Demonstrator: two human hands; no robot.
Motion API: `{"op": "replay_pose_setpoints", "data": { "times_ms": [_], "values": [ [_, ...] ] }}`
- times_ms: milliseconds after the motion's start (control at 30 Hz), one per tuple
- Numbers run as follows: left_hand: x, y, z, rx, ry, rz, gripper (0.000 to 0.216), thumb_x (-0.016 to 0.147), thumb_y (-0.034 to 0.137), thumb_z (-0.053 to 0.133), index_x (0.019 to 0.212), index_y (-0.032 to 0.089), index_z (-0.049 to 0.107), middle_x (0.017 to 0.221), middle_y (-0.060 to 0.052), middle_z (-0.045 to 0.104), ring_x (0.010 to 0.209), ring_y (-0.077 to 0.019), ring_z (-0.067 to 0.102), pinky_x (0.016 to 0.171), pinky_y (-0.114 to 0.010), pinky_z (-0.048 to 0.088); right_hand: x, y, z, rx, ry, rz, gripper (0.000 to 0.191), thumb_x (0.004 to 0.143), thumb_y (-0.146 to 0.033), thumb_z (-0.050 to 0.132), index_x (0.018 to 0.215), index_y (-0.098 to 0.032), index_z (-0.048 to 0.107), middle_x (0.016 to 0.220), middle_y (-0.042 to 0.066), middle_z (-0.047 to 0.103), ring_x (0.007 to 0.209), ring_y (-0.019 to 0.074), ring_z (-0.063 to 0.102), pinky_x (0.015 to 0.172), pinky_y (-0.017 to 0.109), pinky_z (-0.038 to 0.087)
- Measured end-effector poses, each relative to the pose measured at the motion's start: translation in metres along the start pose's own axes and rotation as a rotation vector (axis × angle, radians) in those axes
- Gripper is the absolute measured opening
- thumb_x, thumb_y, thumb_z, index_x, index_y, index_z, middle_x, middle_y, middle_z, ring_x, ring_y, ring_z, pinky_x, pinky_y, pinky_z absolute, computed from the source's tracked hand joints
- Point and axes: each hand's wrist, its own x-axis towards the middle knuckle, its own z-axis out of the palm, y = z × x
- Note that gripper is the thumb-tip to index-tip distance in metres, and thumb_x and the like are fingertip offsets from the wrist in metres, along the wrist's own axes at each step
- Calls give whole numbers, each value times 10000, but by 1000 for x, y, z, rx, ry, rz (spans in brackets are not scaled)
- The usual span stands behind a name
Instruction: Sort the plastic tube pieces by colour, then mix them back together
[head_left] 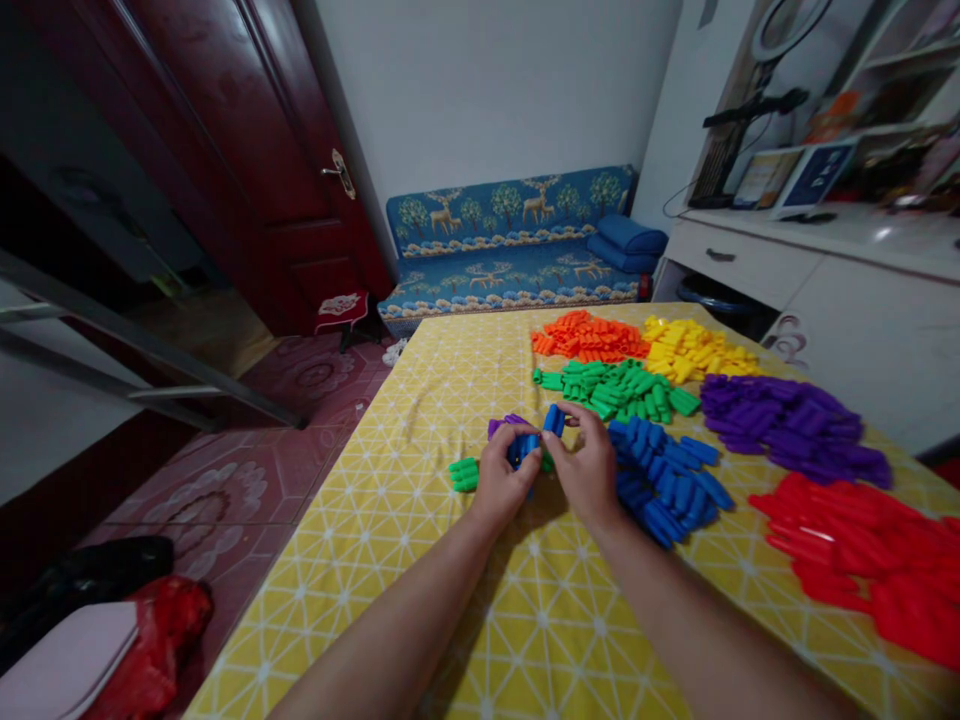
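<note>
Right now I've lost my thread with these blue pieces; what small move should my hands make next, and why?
Probably press the upper blue piece, pinched by the right hand, onto the lower blue piece gripped by the left hand: they are almost touching, with green pieces close beside.

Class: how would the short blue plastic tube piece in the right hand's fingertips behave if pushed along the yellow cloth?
The short blue plastic tube piece is probably light, since the right hand holds it in a pinch. Being rounded, it would likely roll, though the creased yellow cloth may slow it. It looks stiff, like the blue pieces gripped in the left hand.
</note>
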Motion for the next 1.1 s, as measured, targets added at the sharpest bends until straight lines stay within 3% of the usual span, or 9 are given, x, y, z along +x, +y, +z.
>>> {"op": "replay_pose_setpoints", "data": {
  "times_ms": [100,233,367,467,600,733,833,967,1100],
  "values": [
    [1,-4,2,18,-58,-8,204,816,254,620,998,170,660,994,-67,660,952,-207,600,872,-332,451,25,7,-46,-149,-61,-12,325,778,-332,636,1074,-199,648,1024,68,662,913,214,604,855,386,490],
    [2,-3,5,28,-120,19,211,818,258,616,1000,168,673,990,-73,669,952,-212,602,870,-337,454,43,41,-113,-380,-166,57,346,744,-390,650,1039,-211,681,1003,65,680,873,222,631,793,371,504],
    [3,1,4,10,-201,72,218,871,255,533,999,167,686,983,-79,671,964,-220,605,906,-355,446,36,74,-144,-479,-298,141,355,730,-413,657,1024,-219,699,981,66,699,862,236,656,751,373,521],
    [3,1,3,-42,-247,65,258,894,256,491,1053,170,676,1030,-84,666,983,-225,603,912,-362,451,29,68,-138,-527,-303,31,312,740,-442,674,959,-222,716,1015,76,690,954,262,638,845,421,510],
    [0,-3,4,-177,-293,-35,332,927,311,469,1204,186,602,1103,-89,668,962,-222,618,838,-345,495,15,22,-102,-430,-350,-166,241,810,-358,648,1008,-226,688,1092,68,660,1039,249,603,943,430,482],
    [-2,-6,5,-241,-267,-40,396,926,363,514,1290,208,541,1227,-90,636,1122,-239,588,964,-367,460,-11,-13,-57,-241,-519,-175,437,829,-210,610,1263,-220,560,1252,80,579,1159,222,560,986,388,487],
    [-3,-4,4,-296,-256,-50,459,936,381,507,1361,213,467,1308,-110,598,1211,-246,555,1031,-390,422,-28,-17,-36,-203,-506,-158,435,855,-173,555,1288,-204,525,1276,102,556,1179,230,552,982,407,494],
    [-4,0,1,-300,-309,-51,476,962,389,459,1397,197,432,1291,-134,614,1221,-238,559,1072,-406,389,-34,-12,-31,-209,-448,-176,359,870,-159,514,1223,-201,561,1203,101,601,1098,227,591,913,402,519],
    [-3,1,3,-251,-273,-44,461,947,402,489,1367,210,477,1291,-118,610,1217,-239,556,1053,-398,410,-18,-6,-46,-369,-407,-280,293,865,-200,565,1152,-226,623,1137,75,654,1061,244,584,913,429,475]
  ]
}}
